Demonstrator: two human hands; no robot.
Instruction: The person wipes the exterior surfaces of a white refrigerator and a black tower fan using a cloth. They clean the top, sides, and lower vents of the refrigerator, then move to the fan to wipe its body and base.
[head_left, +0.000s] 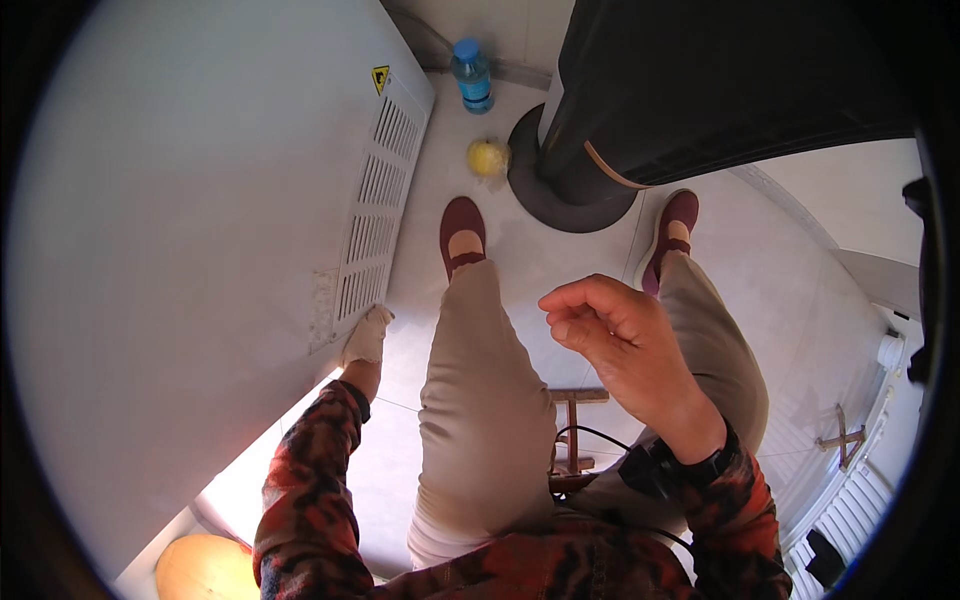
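My left hand (365, 339) is at the lower edge of a white metal cabinet (187, 195), beside its slotted vent panel (375, 217). A pale cloth (370, 334) covers the fingers, which are hidden, and lies against the cabinet's edge. My right hand (615, 330) hovers over the gap between my legs. Its fingers are curled loosely toward the thumb, with nothing visible between them. A black strap (709, 461) with a cable circles that wrist.
On the floor ahead stand a blue-capped plastic bottle (472, 79) and a yellow fruit in clear plastic (487, 158). A round black pedestal base (585, 210) sits between my feet. Below me is a wooden stool (574, 431). A white radiator (847, 510) lines the right side.
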